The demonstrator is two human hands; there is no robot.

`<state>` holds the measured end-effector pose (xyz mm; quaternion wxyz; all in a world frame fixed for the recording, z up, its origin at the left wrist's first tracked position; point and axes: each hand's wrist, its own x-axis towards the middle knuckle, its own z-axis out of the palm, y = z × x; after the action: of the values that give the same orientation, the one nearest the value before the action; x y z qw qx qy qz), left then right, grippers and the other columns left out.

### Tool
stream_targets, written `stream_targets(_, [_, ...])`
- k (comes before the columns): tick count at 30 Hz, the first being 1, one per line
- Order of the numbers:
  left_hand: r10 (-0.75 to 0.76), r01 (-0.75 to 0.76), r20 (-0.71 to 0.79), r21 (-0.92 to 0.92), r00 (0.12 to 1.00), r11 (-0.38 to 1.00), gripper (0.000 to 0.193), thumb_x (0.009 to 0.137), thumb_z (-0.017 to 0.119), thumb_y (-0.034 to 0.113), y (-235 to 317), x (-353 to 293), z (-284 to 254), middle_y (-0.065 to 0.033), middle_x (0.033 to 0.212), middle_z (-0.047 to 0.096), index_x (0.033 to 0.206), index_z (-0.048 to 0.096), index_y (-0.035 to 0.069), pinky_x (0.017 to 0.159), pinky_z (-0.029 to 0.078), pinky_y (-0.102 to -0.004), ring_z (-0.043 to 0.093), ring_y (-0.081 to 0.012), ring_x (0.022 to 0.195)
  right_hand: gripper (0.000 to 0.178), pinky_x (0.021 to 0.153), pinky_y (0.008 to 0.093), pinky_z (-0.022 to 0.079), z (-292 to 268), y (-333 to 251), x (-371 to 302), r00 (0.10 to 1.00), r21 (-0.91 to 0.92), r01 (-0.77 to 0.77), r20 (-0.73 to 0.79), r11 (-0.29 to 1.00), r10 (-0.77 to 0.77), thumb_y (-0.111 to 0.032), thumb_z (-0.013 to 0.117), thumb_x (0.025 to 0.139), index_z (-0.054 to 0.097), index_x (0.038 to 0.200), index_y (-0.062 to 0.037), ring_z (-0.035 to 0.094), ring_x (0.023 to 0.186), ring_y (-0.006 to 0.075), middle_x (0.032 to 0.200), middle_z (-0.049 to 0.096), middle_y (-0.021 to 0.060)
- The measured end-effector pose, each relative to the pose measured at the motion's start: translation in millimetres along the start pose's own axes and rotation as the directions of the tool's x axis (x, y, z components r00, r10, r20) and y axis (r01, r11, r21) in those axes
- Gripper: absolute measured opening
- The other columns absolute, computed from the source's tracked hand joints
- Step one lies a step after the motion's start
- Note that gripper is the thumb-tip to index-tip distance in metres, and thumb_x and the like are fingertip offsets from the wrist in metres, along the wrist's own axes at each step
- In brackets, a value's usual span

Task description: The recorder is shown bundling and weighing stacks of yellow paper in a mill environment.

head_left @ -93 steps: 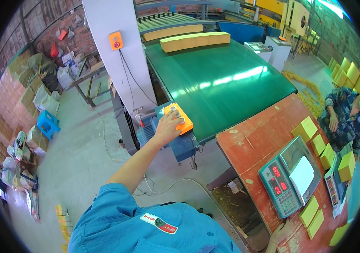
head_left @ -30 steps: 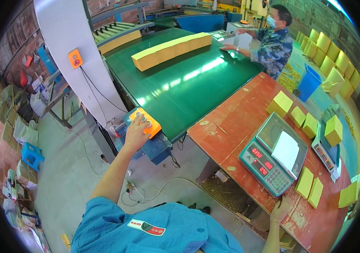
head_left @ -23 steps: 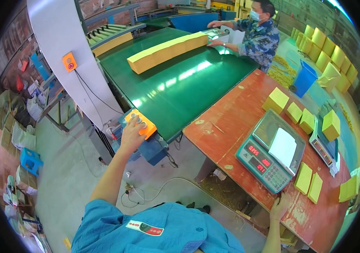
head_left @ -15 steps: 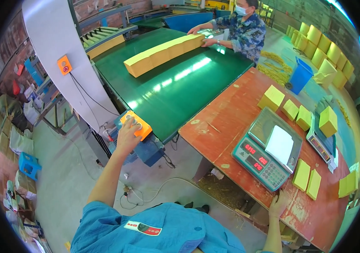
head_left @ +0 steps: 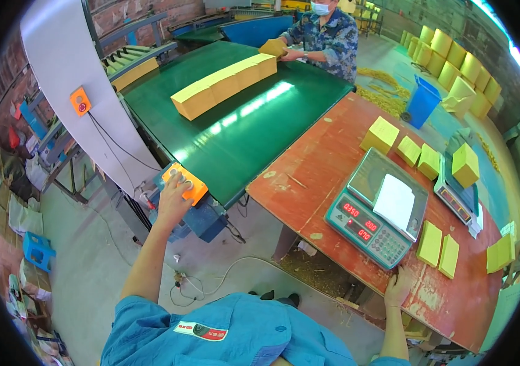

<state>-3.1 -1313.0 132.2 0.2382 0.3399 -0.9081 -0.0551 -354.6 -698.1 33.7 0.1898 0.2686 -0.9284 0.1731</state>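
"what are the hands on?"

"from my remote seat: the left hand (head_left: 173,200) lies over an orange control box (head_left: 198,192), fingers loosely bent on its buttons, grasping nothing. the box sits beside the near end of the green belt's (head_left: 260,134) left edge, presumably so the buttons can be worked within arm's reach."

"and the right?"

"the right hand (head_left: 397,290) rests at the near edge of the red table (head_left: 290,204), just beside the digital scale (head_left: 363,227). it seems placed for support; i cannot tell whether its fingers curl round the edge."

"what else is on those surfaces?"

"a row of yellow blocks (head_left: 223,86) lies slantwise on the belt, nearer its far edge. at the row's right end, a masked co-worker (head_left: 331,43) holds a yellow piece (head_left: 272,47) in both hands. on the table, a white sheet (head_left: 394,200) lies on the scale's pan, maybe for weighing, and two flat yellow stacks (head_left: 439,249) sit to the scale's right, side by side."
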Motion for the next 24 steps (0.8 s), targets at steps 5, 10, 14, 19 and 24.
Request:
stream_targets(5, [-0.016,0.016,0.002,-0.012,1.000,1.000,0.045,0.066,0.079,0.014,3.4,-0.9,-1.9,-0.0173,0.141,0.046,0.109,0.066,0.011,0.101,0.042,-0.0441,0.044,-0.0353,0.130,0.036,0.104,0.0476,0.037,-0.4,-0.5,-0.9,1.000,0.000,-0.009,0.003,1.000,0.009,-0.007,0.056,0.082,0.057,0.117,0.0019,0.049,0.121,0.0380,0.127,0.055,0.0206])
stream_targets(10, [-0.025,0.026,0.007,-0.022,1.000,0.999,0.043,0.066,0.078,0.012,6.6,-0.3,-3.9,-0.0172,0.141,0.046,0.108,0.067,0.010,0.102,0.042,-0.0442,0.044,-0.0354,0.131,0.035,0.104,0.0478,0.037,-2.9,-5.0,-0.8,1.000,0.000,-0.011,-0.012,1.000,0.011,-0.007,0.055,0.083,0.058,0.117,0.0014,0.050,0.120,0.0379,0.127,0.055,0.0203])
stream_targets(14, [-0.025,0.024,-0.011,-0.023,1.000,0.999,0.043,0.066,0.079,0.012,5.0,-1.2,-3.4,-0.0177,0.141,0.046,0.107,0.067,0.009,0.103,0.042,-0.0444,0.044,-0.0363,0.130,0.035,0.104,0.0475,0.037,-4.9,-7.1,0.7,1.000,-0.005,-0.014,0.004,1.000,0.014,-0.007,0.055,0.083,0.057,0.118,0.0008,0.050,0.120,0.0378,0.127,0.055,0.0201])
stream_targets(19, [-0.026,0.026,0.008,-0.019,1.000,0.999,0.043,0.066,0.078,0.011,5.9,1.0,-3.2,-0.0180,0.141,0.046,0.107,0.067,0.009,0.103,0.042,-0.0443,0.044,-0.0366,0.130,0.037,0.105,0.0472,0.037,-3.2,-4.6,0.0,1.000,0.004,-0.011,-0.001,1.000,0.011,-0.006,0.055,0.083,0.057,0.119,0.0002,0.049,0.123,0.0377,0.128,0.055,0.0202])
stream_targets(24, [-0.018,0.018,0.012,-0.013,1.000,1.000,0.043,0.066,0.078,0.011,4.4,1.1,-1.8,-0.0180,0.142,0.046,0.108,0.067,0.008,0.103,0.042,-0.0444,0.044,-0.0367,0.130,0.037,0.106,0.0475,0.036,-1.8,-1.8,-0.1,1.000,-0.005,0.001,0.001,1.000,-0.001,-0.007,0.055,0.083,0.056,0.120,0.0001,0.049,0.122,0.0380,0.128,0.054,0.0205])
